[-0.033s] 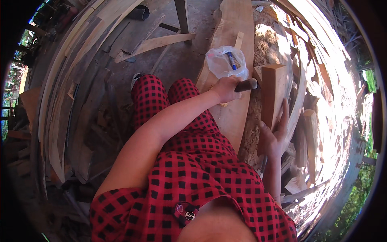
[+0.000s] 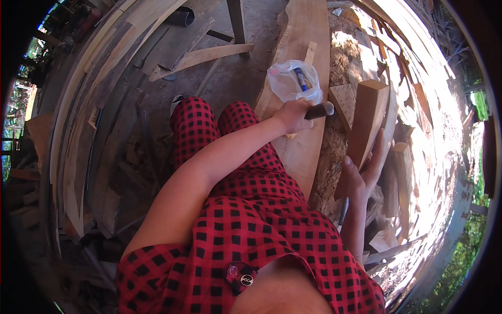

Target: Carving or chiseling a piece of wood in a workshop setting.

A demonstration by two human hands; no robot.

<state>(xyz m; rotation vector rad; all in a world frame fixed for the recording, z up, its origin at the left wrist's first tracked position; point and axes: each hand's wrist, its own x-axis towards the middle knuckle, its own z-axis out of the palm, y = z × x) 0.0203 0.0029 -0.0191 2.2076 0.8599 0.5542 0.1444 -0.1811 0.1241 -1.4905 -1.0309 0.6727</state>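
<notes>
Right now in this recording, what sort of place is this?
Probably a woodworking area: long boards on the left, scraps of wood on the right, and a wooden block in the right hand.

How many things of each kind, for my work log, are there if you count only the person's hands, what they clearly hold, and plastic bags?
Hands: 2, the left hand and right hand
Wooden block: 1, in the right hand
Dark cylindrical piece: 1, in the left hand
Plastic bag: 1
Total: 5
</notes>
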